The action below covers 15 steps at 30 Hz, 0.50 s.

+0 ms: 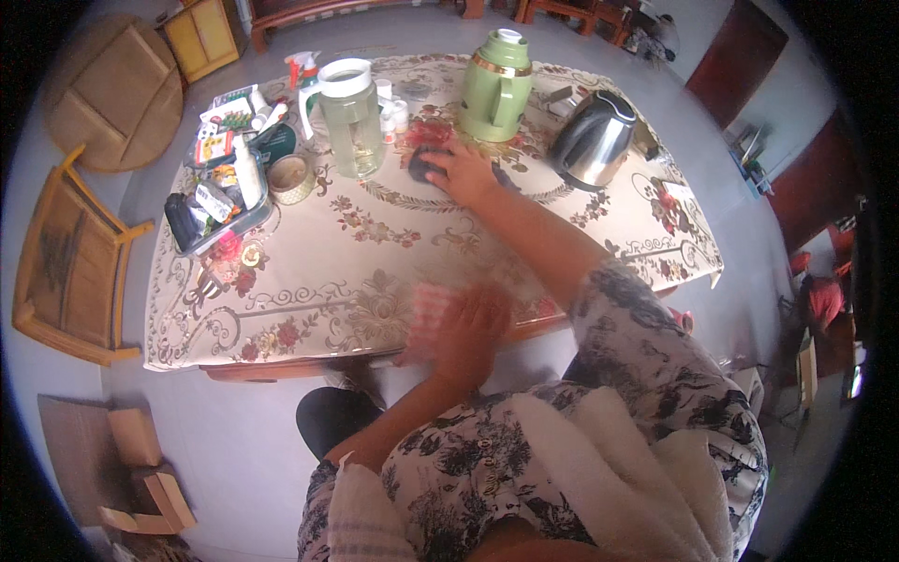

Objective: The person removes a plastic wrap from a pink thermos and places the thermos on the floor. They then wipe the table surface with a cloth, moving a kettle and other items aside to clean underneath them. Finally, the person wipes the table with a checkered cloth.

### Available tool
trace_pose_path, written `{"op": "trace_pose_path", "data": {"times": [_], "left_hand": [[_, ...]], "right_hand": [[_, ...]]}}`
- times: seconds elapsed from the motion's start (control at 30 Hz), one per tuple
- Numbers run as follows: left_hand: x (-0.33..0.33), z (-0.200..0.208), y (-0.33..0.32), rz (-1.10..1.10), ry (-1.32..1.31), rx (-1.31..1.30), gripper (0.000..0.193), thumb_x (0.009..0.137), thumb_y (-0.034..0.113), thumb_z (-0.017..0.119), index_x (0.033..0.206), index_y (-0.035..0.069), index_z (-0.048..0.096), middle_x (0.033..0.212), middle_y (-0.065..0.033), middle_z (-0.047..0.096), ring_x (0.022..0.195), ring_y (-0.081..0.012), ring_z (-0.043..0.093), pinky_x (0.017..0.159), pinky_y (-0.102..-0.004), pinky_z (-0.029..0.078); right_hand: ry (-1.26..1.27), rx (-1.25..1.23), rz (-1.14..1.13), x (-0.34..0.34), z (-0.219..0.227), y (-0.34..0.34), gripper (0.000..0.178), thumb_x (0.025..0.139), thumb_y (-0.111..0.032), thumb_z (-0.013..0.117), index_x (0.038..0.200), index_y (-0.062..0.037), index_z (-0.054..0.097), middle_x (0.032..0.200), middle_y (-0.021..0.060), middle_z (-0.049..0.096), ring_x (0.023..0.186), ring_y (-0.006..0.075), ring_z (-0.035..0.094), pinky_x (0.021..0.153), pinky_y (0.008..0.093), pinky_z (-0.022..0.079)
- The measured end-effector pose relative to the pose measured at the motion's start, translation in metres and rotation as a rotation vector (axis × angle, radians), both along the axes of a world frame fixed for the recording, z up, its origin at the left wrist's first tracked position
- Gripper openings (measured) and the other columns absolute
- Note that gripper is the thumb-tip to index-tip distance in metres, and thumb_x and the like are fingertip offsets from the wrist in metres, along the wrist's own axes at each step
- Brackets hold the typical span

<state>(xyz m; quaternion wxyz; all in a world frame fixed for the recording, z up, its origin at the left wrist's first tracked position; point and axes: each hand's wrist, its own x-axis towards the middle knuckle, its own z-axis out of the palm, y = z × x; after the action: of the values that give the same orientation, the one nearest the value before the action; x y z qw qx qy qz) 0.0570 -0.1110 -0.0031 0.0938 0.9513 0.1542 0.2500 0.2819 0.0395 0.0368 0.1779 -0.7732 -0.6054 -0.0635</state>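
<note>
While left hand [468, 330] wipes counter [309, 272] edge with pink cloth [433, 309], blurred, right hand [461, 170] flat, fingers spread, on dark coaster [423, 167]; most counter unwiped, I reckon.

Home living or dining room. Table [309, 281] under floral cloth, crowded with household things: green thermos jug [496, 86], steel electric kettle [595, 139], clear plastic water pitcher [351, 117], tray of small bottles and packets [220, 183]. Wooden chair [70, 258] at left, folded round wooden tabletop [117, 89] leaning nearby, yellow cabinet [201, 37], cardboard boxes [122, 468] on grey floor.
</note>
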Motion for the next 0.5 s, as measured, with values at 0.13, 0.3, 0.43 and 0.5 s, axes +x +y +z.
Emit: {"op": "trace_pose_path", "data": {"times": [0.13,0.3,0.43,0.5], "left_hand": [[-0.001,-0.006,0.003,-0.042,-0.099,-0.051,0.051,0.085,0.018,0.058,0.135,0.012,0.049,0.138,-0.0126,0.049,0.13,-0.0346,0.045,0.107,-0.0477,0.033],[-0.001,-0.005,0.004,-0.018,-0.106,0.017,0.054,0.084,0.02,0.06,0.135,0.008,0.048,0.139,-0.0123,0.049,0.129,-0.0323,0.045,0.107,-0.0469,0.034],[0.004,-0.007,0.005,0.013,-0.056,0.026,0.056,0.08,0.021,0.063,0.133,0.007,0.05,0.138,-0.012,0.049,0.13,-0.0304,0.044,0.107,-0.0457,0.033],[0.003,-0.004,0.007,0.04,-0.059,0.061,0.057,0.077,0.021,0.065,0.13,0.007,0.051,0.137,-0.0111,0.049,0.129,-0.0293,0.044,0.106,-0.045,0.033]], "right_hand": [[0.008,-0.015,-0.135,-0.004,0.004,0.046,0.04,0.088,-0.045,0.061,0.127,-0.0385,0.057,0.129,0.0021,0.048,0.125,0.0316,0.042,0.1,0.0561,0.035],[0.005,0.007,0.049,-0.004,-0.003,0.006,0.037,0.087,-0.042,0.062,0.123,-0.0352,0.061,0.13,0.0084,0.05,0.122,0.0325,0.045,0.099,0.0543,0.037],[0.046,0.13,0.261,-0.019,-0.006,-0.072,0.035,0.086,-0.04,0.064,0.119,-0.0284,0.065,0.121,0.0139,0.055,0.116,0.0343,0.05,0.096,0.0504,0.039],[0.08,0.077,0.29,-0.029,-0.003,-0.108,0.035,0.086,-0.039,0.065,0.118,-0.0248,0.065,0.116,0.014,0.056,0.111,0.0351,0.051,0.093,0.0489,0.04]]}}
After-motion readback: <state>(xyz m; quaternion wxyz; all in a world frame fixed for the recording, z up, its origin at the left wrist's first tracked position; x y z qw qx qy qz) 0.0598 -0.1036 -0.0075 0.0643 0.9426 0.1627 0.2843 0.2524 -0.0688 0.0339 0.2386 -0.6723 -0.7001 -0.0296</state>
